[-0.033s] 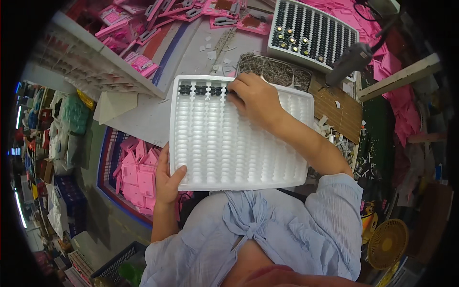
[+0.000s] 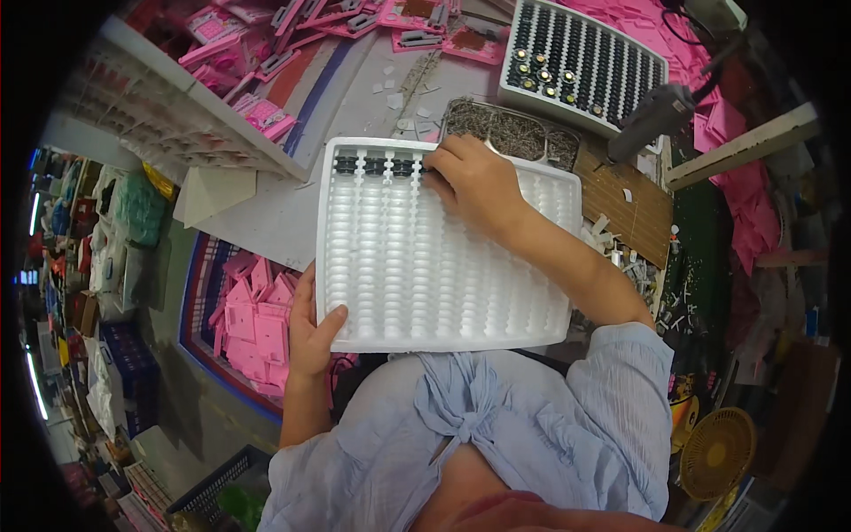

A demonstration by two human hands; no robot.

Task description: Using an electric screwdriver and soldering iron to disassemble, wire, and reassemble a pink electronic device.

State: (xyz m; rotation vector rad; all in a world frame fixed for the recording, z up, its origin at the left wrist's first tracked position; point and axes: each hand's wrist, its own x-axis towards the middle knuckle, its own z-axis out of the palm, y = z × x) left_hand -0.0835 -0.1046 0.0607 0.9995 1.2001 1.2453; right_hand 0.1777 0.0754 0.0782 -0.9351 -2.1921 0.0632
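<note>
A white foam tray point(image 2: 443, 284) with rows of small moulded hollows is tilted up in front of my body. My left hand point(image 2: 312, 328) grips its lower left edge, thumb on the front face and fingers behind. Along the tray's top row, at the left, sit a few small black spool-like parts point(image 2: 374, 167). My right hand point(image 2: 474, 182) is at the top row just right of those parts, fingers curled and thumb below. Its fingertips are closed at a hollow there, and they hide whatever lies between them.
A second tray point(image 2: 541, 102), filled with black parts, some gold-topped, stands at the far right. Near it are a metal dish of small metal pieces point(image 2: 510, 133) and a grey tool point(image 2: 651, 120). Pink plastic parts point(image 2: 257, 328) fill a basket at lower left; more pink pieces point(image 2: 412, 13) lie behind.
</note>
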